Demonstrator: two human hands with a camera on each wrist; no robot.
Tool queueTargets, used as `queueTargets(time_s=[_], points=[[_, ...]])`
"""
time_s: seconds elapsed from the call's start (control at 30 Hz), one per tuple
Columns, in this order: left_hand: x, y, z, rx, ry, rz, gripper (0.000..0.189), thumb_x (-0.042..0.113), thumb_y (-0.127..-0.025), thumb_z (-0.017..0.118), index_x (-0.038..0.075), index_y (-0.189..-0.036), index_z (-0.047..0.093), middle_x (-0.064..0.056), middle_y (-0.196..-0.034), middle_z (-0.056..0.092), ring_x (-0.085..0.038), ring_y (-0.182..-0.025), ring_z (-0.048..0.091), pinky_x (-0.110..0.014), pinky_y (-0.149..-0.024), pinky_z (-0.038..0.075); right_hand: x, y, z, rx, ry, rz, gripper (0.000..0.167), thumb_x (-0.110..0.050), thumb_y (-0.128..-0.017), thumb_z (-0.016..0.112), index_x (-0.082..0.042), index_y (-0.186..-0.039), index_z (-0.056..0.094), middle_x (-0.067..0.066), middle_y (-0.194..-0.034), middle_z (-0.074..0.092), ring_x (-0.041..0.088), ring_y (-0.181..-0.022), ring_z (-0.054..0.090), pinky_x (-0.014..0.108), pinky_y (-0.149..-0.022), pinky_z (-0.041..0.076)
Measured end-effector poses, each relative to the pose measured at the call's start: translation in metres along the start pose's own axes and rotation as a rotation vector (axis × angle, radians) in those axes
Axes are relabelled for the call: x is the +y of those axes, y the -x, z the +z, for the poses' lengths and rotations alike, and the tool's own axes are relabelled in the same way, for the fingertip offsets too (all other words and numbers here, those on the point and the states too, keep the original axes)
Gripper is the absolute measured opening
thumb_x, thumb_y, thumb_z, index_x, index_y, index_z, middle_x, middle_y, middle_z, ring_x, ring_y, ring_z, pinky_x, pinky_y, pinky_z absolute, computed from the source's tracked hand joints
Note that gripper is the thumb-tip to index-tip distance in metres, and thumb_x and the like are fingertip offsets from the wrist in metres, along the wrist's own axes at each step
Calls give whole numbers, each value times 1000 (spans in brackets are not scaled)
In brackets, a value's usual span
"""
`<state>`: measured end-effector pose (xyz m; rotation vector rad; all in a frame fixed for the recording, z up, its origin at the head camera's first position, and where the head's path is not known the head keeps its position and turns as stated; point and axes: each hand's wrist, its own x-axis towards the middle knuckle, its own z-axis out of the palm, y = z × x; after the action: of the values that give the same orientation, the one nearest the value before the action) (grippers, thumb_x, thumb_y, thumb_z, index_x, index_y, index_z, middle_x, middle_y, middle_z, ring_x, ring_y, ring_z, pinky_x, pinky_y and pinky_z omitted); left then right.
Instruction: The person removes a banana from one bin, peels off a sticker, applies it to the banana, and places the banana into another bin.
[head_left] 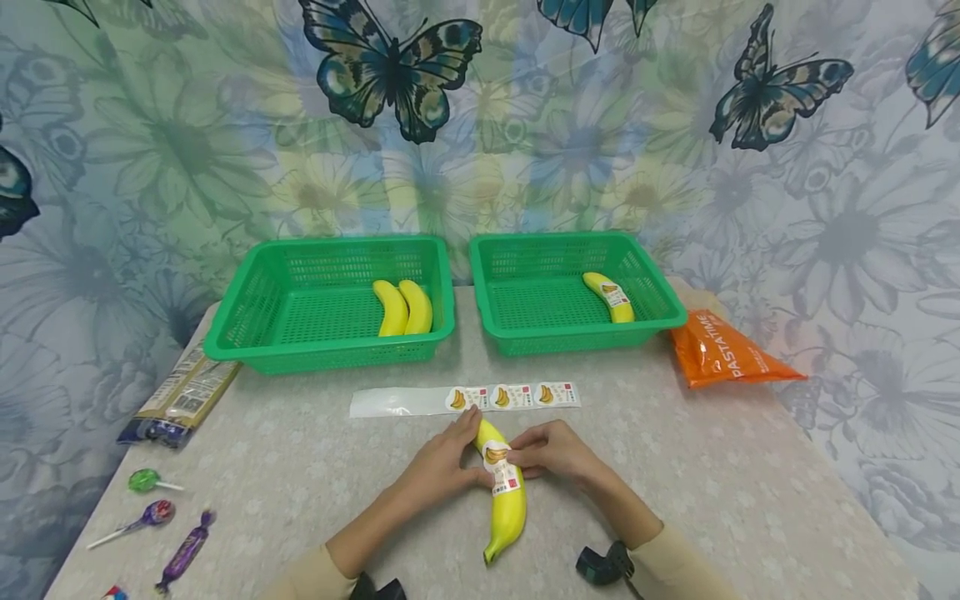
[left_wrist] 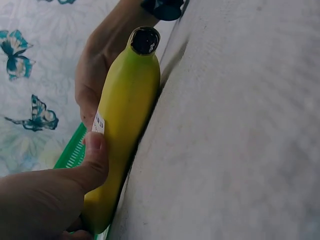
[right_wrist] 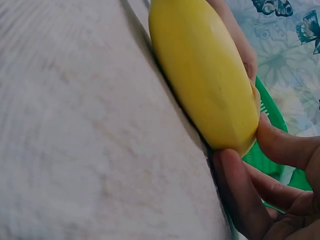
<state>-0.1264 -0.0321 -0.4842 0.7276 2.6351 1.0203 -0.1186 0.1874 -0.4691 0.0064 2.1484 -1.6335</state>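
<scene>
One banana (head_left: pixel 509 512) on desk (head_left: pixel 285 517), label (head_left: pixel 501 471) on its upper side; we see left hand (head_left: pixel 447 462) and right hand (head_left: pixel 558 451) both gripping it. We count two bananas (head_left: pixel 417 310) in left basket (head_left: pixel 330 354), one labelled banana (head_left: pixel 611 297) in right basket (head_left: pixel 540 341), three stickers (head_left: pixel 512 396) on one strip (head_left: pixel 401 402).

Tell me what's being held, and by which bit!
A stickered banana: the left hand and right hand grip opposite sides of its far half.

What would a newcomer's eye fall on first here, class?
Probably the banana at front centre, held by the left hand and right hand. Behind it, two green baskets stand side by side, and large butterflies mark the backdrop above. An orange bag lies at the right.
</scene>
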Motion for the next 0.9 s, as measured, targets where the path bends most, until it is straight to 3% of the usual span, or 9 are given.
queueTargets(time_s=[0.17, 0.37, 0.47, 0.6, 0.73, 0.9], points=[[2, -4, 3, 50, -41, 15, 94, 45, -76, 77, 2, -149, 37, -15, -157, 34, -34, -143, 37, -54, -111, 38, 1, 2, 0, 4, -13, -3, 35, -14, -84, 76, 12, -107, 68, 20, -93, 74, 19, -76, 73, 35, -69, 62], [1, -7, 3, 167, -118, 75, 80, 39, -76, 77, 2, -141, 50, -16, -145, 51, -36, -128, 55, -49, -102, 48, 1, 1, -1, 10, -6, 21, 37, -19, -81, 79, 8, -105, 71, 17, -94, 75, 18, -76, 73, 34, -69, 62], [0, -8, 2, 188, -121, 77, 76, 37, -77, 77, 3, -140, 52, -15, -143, 53, -35, -126, 57, -47, -101, 49, 0, 1, -1, 17, 0, 24, 37, -21, -80, 81, 6, -104, 72, 16, -93, 75, 18, -75, 73, 33, -69, 62], [1, -5, 0, 139, -53, 51, 78, 36, -83, 74, 2, -146, 43, -15, -152, 42, -34, -137, 45, -48, -110, 41, -1, 1, -2, 32, 3, 17, 36, -21, -79, 81, 6, -102, 73, 15, -93, 75, 17, -73, 73, 33, -68, 62], [1, 5, -1, 61, 42, 18, 83, 38, -88, 70, 1, -152, 30, -16, -160, 25, -35, -147, 29, -54, -116, 31, -2, 2, 0, 32, -6, 19, 35, -21, -80, 81, 6, -100, 74, 14, -92, 75, 16, -74, 72, 33, -68, 62], [3, 18, -1, -54, 97, 22, 102, 53, -84, 70, 0, -154, 19, -14, -164, 9, -32, -151, 16, -53, -121, 22, -3, 4, 1, 47, 16, 35, 34, -23, -79, 81, 4, -100, 75, 12, -92, 75, 15, -74, 72, 32, -68, 62]])
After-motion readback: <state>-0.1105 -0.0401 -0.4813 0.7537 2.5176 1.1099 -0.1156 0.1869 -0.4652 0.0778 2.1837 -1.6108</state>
